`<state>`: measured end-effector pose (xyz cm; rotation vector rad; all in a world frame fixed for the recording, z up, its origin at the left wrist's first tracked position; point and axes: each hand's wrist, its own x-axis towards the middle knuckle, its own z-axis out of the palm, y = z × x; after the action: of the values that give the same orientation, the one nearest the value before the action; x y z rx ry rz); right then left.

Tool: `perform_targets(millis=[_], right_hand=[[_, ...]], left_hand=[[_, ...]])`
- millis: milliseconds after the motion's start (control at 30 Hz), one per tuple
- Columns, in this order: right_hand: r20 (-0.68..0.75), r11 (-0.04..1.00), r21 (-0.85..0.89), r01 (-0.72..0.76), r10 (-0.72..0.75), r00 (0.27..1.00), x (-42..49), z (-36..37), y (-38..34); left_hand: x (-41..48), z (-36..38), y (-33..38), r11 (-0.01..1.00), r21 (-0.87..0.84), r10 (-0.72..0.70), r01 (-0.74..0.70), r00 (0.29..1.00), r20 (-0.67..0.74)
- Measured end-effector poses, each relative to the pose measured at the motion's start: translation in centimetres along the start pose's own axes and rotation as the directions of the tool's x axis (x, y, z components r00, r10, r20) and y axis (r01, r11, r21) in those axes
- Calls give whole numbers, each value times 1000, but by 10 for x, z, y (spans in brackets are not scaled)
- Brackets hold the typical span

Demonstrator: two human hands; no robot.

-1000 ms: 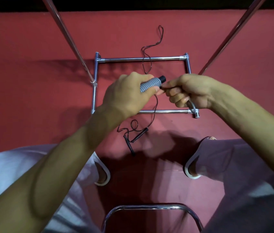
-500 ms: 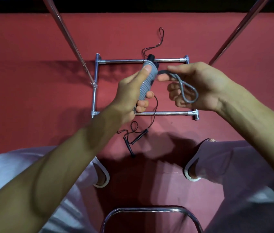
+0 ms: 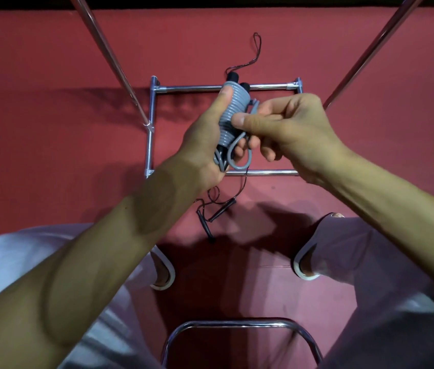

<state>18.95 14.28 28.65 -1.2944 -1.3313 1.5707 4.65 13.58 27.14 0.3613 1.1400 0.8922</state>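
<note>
The grey cord bundle [image 3: 233, 113] is wound in tight turns round two black handles [image 3: 233, 75] and stands nearly upright above the centre of the metal frame [image 3: 263, 87]. The left hand [image 3: 205, 145] is clamped round the bundle, thumb laid along its left side.

Change: one second ago the bundle lay across between the hands. Half a second ago it was already upright, with the free loop [image 3: 238, 168] held open well to its right. The right hand [image 3: 287, 129] has now closed in. Its thumb presses on the coil, its fingers pinch the cord, and the loop hangs at the near end of the bundle.

Judgement: winding is essentially complete, and securing the free end is the step in hand.

A thin black cord [image 3: 215, 211] lies on the red floor [image 3: 50, 102], near the frame.
</note>
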Motion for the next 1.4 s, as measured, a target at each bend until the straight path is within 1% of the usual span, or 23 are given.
perform_targets(millis=[100, 200, 333, 400, 467, 533, 633, 700, 800, 933, 967, 1033, 1067, 1133, 1300, 1400], right_hand=[[-133, 996, -55, 75, -81, 988, 0, 12, 9], [-268, 983, -155, 98, -138, 953, 2, 25, 21], [-368, 987, -124, 99, -138, 919, 9, 38, 32], [-394, 984, -102, 143, -172, 903, 10, 43, 33], [-375, 972, -83, 222, -236, 896, 9, 46, 33], [-307, 954, -68, 291, -297, 904, 7, 47, 33], [-143, 924, -57, 378, -383, 913, 3, 46, 33], [-35, 894, -93, 439, -443, 896, 0, 44, 33], [69, 794, -212, 569, -569, 819, -1, 40, 28], [211, 597, -367, 714, -694, 688, 2, 33, 20], [234, 556, -400, 729, -706, 668, 3, 32, 20], [251, 509, -451, 734, -717, 651, 3, 33, 22], [250, 500, -466, 730, -717, 651, 3, 34, 24], [222, 519, -471, 714, -713, 665, 2, 37, 27], [74, 677, -393, 623, -652, 755, -3, 46, 30], [25, 697, -378, 609, -650, 759, -6, 50, 30]], left_hand=[[5, -2, -2, 998, -58, 2, -6, 998, -58], [6, 0, -4, 989, -149, -36, 24, 996, -79], [4, 1, 0, 979, -197, -67, 46, 993, -99], [6, -1, 4, 977, -207, -80, 57, 991, -103], [3, -2, 8, 976, -214, -79, 51, 989, -124], [2, -2, 10, 974, -224, -77, 44, 987, -142], [0, -5, 15, 965, -258, -74, 41, 990, -122], [1, -8, 19, 965, -256, -82, 59, 993, -80], [1, -10, 23, 976, -216, -51, 37, 997, -58], [-2, -11, 26, 954, -300, -36, 15, 997, -67], [-3, -12, 26, 944, -330, -42, 14, 996, -80], [-4, -14, 27, 931, -364, -66, 21, 992, -110], [-5, -15, 26, 931, -365, -74, 26, 990, -121], [-7, -14, 26, 934, -357, -89, 32, 985, -145], [-11, -9, 28, 915, -403, -110, 33, 979, -170], [-12, -7, 27, 910, -413, -121, 43, 979, -164]])
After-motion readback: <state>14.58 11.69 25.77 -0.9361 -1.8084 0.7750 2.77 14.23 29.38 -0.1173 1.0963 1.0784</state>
